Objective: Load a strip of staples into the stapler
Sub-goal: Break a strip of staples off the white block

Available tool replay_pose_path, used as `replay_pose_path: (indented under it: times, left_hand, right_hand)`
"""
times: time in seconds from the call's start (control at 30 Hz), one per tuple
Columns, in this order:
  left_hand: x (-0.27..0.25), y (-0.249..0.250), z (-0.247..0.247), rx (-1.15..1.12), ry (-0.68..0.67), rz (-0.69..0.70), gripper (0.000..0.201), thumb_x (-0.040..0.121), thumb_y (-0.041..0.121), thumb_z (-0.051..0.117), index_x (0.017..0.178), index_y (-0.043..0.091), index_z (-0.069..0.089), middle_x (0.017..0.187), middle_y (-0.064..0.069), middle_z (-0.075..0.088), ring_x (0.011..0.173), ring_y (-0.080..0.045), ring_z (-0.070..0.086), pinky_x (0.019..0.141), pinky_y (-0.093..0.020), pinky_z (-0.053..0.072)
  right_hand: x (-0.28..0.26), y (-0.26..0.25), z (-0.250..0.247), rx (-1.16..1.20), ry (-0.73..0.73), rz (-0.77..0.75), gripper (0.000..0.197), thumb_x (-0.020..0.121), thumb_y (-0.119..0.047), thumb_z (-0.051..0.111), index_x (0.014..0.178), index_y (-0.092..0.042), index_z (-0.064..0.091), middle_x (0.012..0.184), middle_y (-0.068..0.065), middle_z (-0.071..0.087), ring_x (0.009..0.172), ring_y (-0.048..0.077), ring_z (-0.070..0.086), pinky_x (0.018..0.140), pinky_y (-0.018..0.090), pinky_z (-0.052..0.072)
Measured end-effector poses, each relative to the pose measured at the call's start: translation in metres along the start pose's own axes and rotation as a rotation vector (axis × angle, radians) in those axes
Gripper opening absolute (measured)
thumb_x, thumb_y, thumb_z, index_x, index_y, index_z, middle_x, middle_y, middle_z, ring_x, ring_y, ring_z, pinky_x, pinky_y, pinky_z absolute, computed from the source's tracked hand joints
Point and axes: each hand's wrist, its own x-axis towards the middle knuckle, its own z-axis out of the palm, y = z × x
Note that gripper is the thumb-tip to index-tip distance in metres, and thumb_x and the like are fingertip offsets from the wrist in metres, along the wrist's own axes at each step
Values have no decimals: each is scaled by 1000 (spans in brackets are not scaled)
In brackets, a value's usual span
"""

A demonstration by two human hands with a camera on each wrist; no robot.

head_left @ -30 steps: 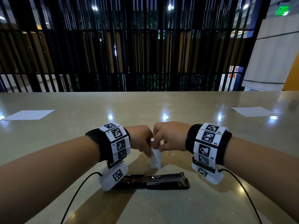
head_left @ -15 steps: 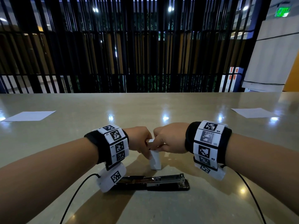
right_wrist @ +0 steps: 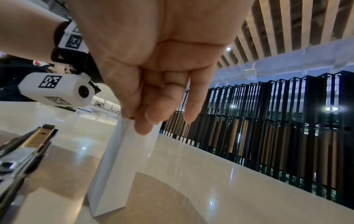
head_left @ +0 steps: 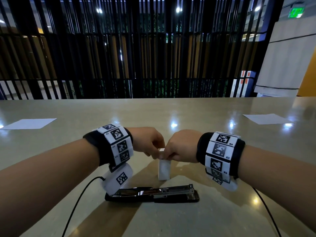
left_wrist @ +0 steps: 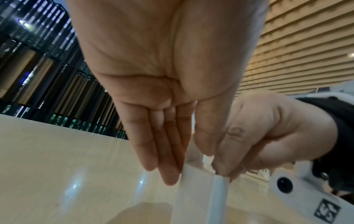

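A small white staple box (head_left: 164, 170) stands upright on the table, also seen in the left wrist view (left_wrist: 195, 197) and the right wrist view (right_wrist: 114, 166). My left hand (head_left: 154, 153) pinches its top from the left, fingers on one side and thumb on the other (left_wrist: 187, 166). My right hand (head_left: 166, 155) pinches the top from the right with thumb and fingers (right_wrist: 138, 121). A white end piece sticks up between the two hands. The black and chrome stapler (head_left: 153, 194) lies swung open flat just in front of the box, with its metal channel (right_wrist: 28, 148) facing up. No staple strip shows.
The beige table (head_left: 171, 113) stretches far ahead to a dark slatted fence. A white paper sheet (head_left: 29, 124) lies at far left and another (head_left: 266, 118) at far right. Black cables (head_left: 77, 202) run from both wrist cameras toward me.
Both hands keep their pinch on the box top with only small shifts of the fingers. The box stays standing in place, and the stapler has not moved.
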Motion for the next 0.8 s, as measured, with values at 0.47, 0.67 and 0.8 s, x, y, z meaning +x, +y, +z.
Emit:
replay_pose_path:
  times: [0.47,0.67,0.8]
  left_hand:
    - [4,3,11,-32,98,6,29,87,5,54,112,8,66,105,-11,73,90,-25,71,78,-33,59]
    - [-6,6,4,-15,19,58,41,81,16,70,121,17,61,92,16,59,89,-12,62,82,-25,50]
    - [-7,4,6,-34,60,65,40,77,17,76,116,14,63,86,18,64,87,-10,62,76,-18,48]
  right_hand:
    - [3,1,4,79,61,-8,35,96,-19,53,126,-35,62,119,-11,70,102,15,65,79,23,42]
    - [3,1,6,69,76,31,24,94,-24,56,117,-26,61,101,-1,71,82,19,62,69,27,44]
    - [2,2,4,82,83,52,22,91,-29,60,110,-20,65,112,-4,64,97,17,62,76,25,46]
